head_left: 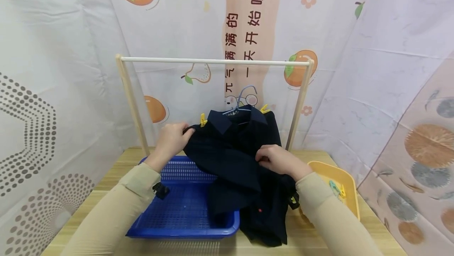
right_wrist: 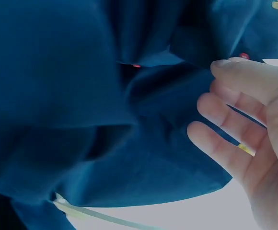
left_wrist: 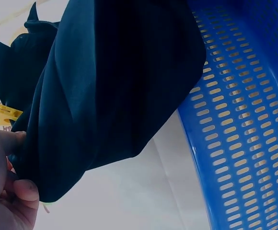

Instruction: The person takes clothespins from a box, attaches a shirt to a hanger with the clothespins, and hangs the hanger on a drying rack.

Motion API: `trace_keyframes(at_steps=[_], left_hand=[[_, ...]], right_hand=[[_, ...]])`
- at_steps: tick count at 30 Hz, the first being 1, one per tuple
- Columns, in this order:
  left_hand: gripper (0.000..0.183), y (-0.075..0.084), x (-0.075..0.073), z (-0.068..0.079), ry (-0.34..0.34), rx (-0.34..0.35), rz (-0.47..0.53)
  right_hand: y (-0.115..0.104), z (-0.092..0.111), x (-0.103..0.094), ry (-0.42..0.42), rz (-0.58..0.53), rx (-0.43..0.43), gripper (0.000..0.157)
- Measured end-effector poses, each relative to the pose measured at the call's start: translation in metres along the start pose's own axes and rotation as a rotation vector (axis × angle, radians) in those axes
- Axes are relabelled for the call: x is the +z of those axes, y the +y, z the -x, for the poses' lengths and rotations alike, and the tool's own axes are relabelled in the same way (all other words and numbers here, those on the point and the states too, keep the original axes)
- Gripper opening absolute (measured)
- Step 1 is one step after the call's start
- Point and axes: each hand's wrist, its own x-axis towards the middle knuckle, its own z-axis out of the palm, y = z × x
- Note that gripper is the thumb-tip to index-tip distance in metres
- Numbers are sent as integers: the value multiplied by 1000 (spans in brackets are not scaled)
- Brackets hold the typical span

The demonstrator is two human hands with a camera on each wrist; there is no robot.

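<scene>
A dark navy collared shirt [head_left: 227,157] is on a blue-grey wire hanger [head_left: 239,97], its hook free of the rack bar. Yellow clothespins [head_left: 203,121] clip the shirt at both shoulders. My left hand [head_left: 172,138] pinches the cloth between thumb and fingers, just outside the left clothespin; the left wrist view shows the fabric hanging from this hold. At the shirt's right front, my right hand [head_left: 278,159] pinches the cloth with its fingertips, the other fingers loosely bent in the right wrist view. Small red buttons [right_wrist: 244,56] show on the shirt.
A white-barred wooden rack [head_left: 213,61] stands behind the shirt. Below is a blue perforated basket [head_left: 184,232], with part of the shirt hanging into it. On the right a yellow basket [head_left: 356,193] holds several clothespins [head_left: 335,189]. Patterned curtains enclose the wooden table [head_left: 106,197].
</scene>
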Motion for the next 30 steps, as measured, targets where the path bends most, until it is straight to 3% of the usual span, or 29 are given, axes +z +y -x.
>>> trace_keyframes(at_steps=[7, 15, 24, 30], left_hand=[[42, 0, -1, -1, 12, 4, -8], [43, 1, -1, 0, 2, 8, -2], [41, 3, -4, -1, -16, -5, -4], [38, 4, -4, -1, -18, -10, -3]], right_hand=[[-8, 2, -24, 11, -3, 10, 19], [-30, 5, -45, 77, 15, -85, 29], [-68, 5, -33, -150, 74, -152, 43], [-83, 1, -17, -200, 63, -221, 44]])
